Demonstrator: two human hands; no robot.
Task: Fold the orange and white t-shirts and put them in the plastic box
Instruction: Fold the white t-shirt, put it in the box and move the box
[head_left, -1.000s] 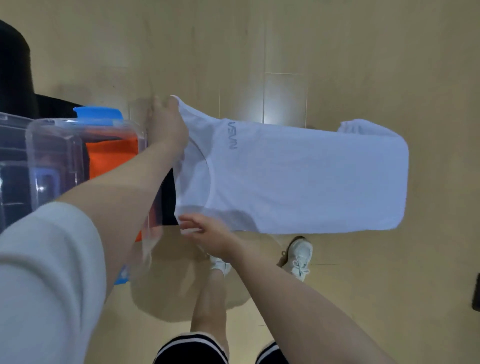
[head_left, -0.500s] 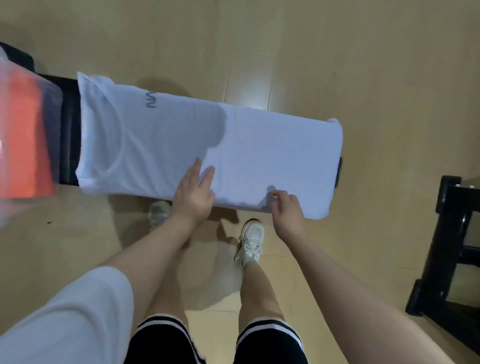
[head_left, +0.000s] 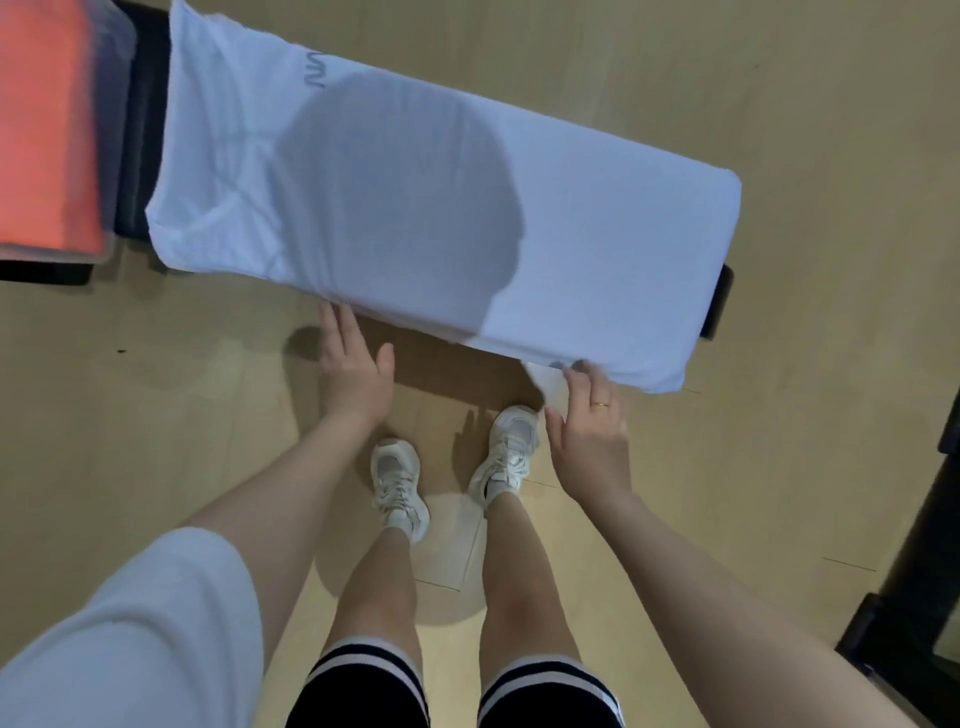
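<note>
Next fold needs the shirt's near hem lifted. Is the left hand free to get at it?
Probably yes. The left hand is open with straight fingers, its fingertips right at the white shirt's near edge, and nothing lies between them. The right hand works further along the same edge.

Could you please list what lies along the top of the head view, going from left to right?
Orange t-shirt in the plastic box → black bench → white t-shirt draped over the bench → bare wooden floor.
</note>
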